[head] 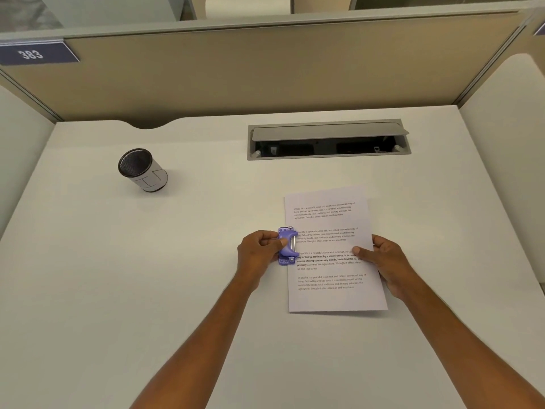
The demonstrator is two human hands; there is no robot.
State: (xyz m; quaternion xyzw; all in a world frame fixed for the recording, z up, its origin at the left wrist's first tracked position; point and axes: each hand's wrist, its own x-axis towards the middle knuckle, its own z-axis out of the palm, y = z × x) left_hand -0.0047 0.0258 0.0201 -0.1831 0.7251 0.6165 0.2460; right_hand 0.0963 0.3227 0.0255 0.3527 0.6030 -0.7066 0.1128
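A white desk (177,290) inside a beige cubicle, partition panel (265,75) across the back, number plate (35,53) reading 383 up at the far left corner. The open cable tray (328,140) is dark inside, its contents too dim to make out, and the small print on the sheet of paper (333,296) is only partly readable. The paper's left edge disappears into the purple hole punch (286,246), and its right edge is covered by the right hand (383,261). The punch sits at the middle of that left edge, right between the two hands. Left hand (261,249) is curled round the punch from the left, thumb on top of the lever. Right hand pinches the sheet's right margin, thumb lying flat on the print, fingers tucked under. Both forearms reach in from below. A mesh pen cup (143,169) stands empty-looking, well off to the left.
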